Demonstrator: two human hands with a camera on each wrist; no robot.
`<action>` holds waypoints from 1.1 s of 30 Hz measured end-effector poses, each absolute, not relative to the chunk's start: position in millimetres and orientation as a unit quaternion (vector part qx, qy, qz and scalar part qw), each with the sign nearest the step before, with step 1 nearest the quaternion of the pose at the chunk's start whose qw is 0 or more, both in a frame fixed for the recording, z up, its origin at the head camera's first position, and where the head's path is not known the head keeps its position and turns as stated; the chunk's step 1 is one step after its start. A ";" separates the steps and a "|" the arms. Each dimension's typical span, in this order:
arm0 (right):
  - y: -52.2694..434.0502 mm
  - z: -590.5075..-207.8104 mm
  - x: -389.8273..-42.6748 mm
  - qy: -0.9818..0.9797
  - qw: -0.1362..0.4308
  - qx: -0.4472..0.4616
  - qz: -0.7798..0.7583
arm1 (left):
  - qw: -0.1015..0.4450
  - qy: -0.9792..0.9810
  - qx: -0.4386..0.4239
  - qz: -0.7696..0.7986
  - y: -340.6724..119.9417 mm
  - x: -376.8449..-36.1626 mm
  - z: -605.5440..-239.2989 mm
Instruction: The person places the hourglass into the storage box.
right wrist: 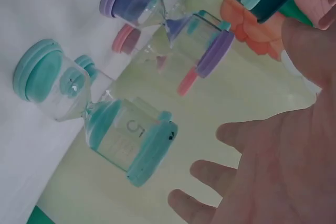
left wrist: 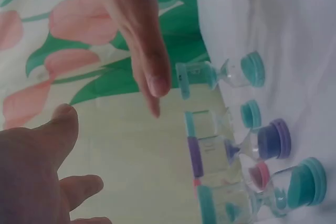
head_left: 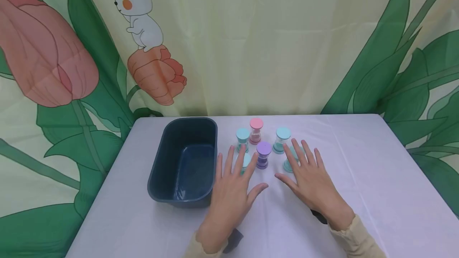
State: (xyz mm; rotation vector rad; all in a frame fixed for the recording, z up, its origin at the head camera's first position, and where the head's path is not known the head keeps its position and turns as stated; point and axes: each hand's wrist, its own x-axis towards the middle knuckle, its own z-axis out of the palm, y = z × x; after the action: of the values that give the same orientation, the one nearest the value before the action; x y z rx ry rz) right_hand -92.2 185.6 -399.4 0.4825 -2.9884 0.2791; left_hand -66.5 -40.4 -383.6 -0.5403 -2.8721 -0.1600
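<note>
Several small hourglass timers stand grouped on the white table: a pink one [head_left: 256, 130], two teal ones [head_left: 242, 138] [head_left: 282, 139] and a purple one [head_left: 263, 155]. My left hand [head_left: 238, 178] hovers open with spread fingers, partly covering another teal timer [head_left: 247, 160]. My right hand [head_left: 299, 168] is open too, its fingers over a teal timer [head_left: 288, 165]. The right wrist view shows that teal timer [right wrist: 100, 114], marked 5, just beyond the open palm [right wrist: 283, 171]. In the left wrist view the left palm [left wrist: 31, 171] floats above the timers [left wrist: 236, 148]. Neither hand holds anything.
A dark blue-green plastic bin [head_left: 157, 170] stands empty left of the timers, beside my left hand. A curtain with leaves, tulips and a rabbit hangs behind the table. The table's right edge [head_left: 412, 158] lies well beyond my right hand.
</note>
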 end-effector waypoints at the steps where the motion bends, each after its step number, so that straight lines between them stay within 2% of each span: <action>1: 186.1 -398.9 -92.5 -0.982 0.049 0.157 0.090 | 0.110 -0.975 -0.183 -0.056 -41.3 -66.5 -381.3; 13: 190.4 -395.5 -98.6 -0.984 0.055 0.151 0.075 | 0.114 -0.978 -0.141 -0.105 -65.4 -70.7 -365.1; 33: 198.4 -405.5 -111.6 -0.979 0.090 0.162 0.082 | 0.186 -0.965 -0.093 -0.162 -111.1 -78.7 -355.2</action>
State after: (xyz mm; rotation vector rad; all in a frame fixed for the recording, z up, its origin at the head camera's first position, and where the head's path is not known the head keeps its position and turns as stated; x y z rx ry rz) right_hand -111.6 198.4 -405.5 0.4815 -2.9114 0.2448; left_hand -78.7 -111.1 -355.2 -0.2610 -2.7180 -0.4553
